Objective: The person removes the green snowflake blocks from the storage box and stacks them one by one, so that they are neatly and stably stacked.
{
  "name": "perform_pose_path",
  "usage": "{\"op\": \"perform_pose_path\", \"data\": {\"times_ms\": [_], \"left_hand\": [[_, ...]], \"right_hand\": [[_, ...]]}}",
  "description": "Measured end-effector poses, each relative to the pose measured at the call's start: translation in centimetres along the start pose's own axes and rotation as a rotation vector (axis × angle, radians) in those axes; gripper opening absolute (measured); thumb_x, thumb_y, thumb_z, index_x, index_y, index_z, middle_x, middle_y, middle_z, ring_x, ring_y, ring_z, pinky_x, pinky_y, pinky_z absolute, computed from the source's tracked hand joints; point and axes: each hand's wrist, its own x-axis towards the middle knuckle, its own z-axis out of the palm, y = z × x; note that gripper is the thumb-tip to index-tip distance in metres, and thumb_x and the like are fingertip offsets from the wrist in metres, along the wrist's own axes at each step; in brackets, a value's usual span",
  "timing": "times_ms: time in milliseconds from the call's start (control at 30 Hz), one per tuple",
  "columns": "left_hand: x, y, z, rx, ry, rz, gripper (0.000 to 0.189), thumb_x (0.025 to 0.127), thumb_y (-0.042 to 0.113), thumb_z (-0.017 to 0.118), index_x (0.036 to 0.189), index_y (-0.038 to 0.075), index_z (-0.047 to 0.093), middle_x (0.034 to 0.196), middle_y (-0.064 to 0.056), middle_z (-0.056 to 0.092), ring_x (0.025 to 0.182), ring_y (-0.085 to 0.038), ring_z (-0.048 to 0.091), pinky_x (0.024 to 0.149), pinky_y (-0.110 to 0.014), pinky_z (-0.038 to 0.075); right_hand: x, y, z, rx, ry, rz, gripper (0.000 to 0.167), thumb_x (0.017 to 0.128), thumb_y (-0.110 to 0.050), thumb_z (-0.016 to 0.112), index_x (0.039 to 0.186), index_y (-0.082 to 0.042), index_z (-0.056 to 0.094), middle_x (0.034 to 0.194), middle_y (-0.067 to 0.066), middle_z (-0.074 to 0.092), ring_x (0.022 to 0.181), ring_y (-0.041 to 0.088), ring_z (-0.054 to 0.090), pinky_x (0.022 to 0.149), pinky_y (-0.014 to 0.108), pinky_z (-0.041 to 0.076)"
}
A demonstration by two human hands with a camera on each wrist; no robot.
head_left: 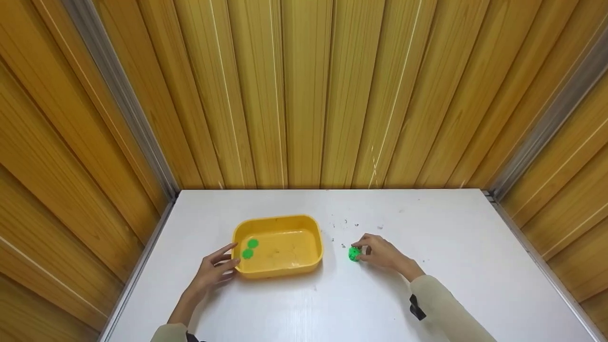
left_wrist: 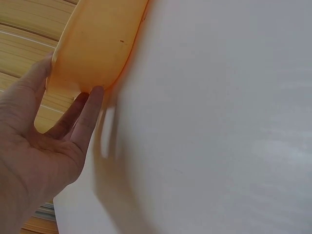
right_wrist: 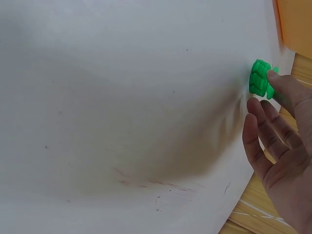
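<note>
A person's two bare hands work over a white bench (head_left: 304,318) in the lower half of the head view. Left of centre sits a yellow tub (head_left: 289,249), upright. Two green discs (head_left: 247,254) lie in the left part of it, next to each other.

The left hand (head_left: 211,270), at lower left, touches the tub's left end. Its fingers are fairly straight and spread, with the thumb at the rim; the left wrist view shows two fingertips against the outer wall.

The right hand (head_left: 380,251), right of centre, pinches a green stack (head_left: 354,254) of ridged discs between thumb and index finger. In the right wrist view, the other fingers are loosely bent, apart from the stack. Whether the stack touches the bench is hard to tell; it is near the tub's right end, not inside.

Small specks (head_left: 356,224) dot the bench above the stack. Pale sleeves (head_left: 446,306) cover both forearms. Wood-patterned panels (head_left: 306,95) fill the upper frame, with grey metal strips (head_left: 121,78) at the corners.
</note>
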Motion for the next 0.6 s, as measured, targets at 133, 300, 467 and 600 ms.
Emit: {"op": "perform_pose_path", "data": {"times_ms": [133, 300, 467, 600], "left_hand": [[0.12, 0.11, 0.16, 0.012, 0.001, -0.006, 0.057, 0.093, 0.024, 0.076, 0.147, 0.021, 0.057, 0.131, -0.02, 0.059, 0.105, -0.022, 0.069, 0.093, -0.041, 0.064], [0.12, 0.21, 0.11, 0.004, -0.006, 0.001, 0.057, 0.093, 0.026, 0.076, 0.147, 0.021, 0.057, 0.131, -0.021, 0.058, 0.104, -0.021, 0.068, 0.092, -0.041, 0.064], [-0.03, 0.15, 0.06, 0.006, -0.006, 0.009, 0.058, 0.093, 0.026, 0.076, 0.147, 0.02, 0.057, 0.132, -0.02, 0.058, 0.103, -0.02, 0.068, 0.093, -0.04, 0.064], [-0.19, 0.09, 0.04, 0.005, 0.003, 0.002, 0.058, 0.093, 0.026, 0.077, 0.147, 0.021, 0.057, 0.13, -0.019, 0.058, 0.103, -0.02, 0.068, 0.093, -0.04, 0.064]], "right_hand": [[-0.28, 0.04, 0.11, 0.019, 0.007, -0.003, 0.033, 0.092, -0.011, 0.075, 0.122, 0.002, 0.072, 0.103, 0.01, 0.068, 0.08, 0.009, 0.059, 0.067, 0.017, 0.05], [-0.42, -0.08, 0.11, 0.02, 0.01, -0.031, 0.033, 0.092, -0.01, 0.075, 0.121, 0.005, 0.071, 0.103, 0.013, 0.069, 0.082, 0.015, 0.062, 0.068, 0.018, 0.052], [-0.45, -0.1, 0.05, 0.031, -0.013, 0.008, 0.035, 0.093, -0.012, 0.074, 0.124, 0.003, 0.071, 0.106, 0.012, 0.069, 0.083, 0.012, 0.06, 0.069, 0.017, 0.05], [-0.37, 0.0, 0.06, 0.038, -0.026, 0.036, 0.036, 0.093, -0.014, 0.074, 0.126, 0.002, 0.07, 0.109, 0.012, 0.07, 0.082, 0.009, 0.058, 0.069, 0.016, 0.05]]}}
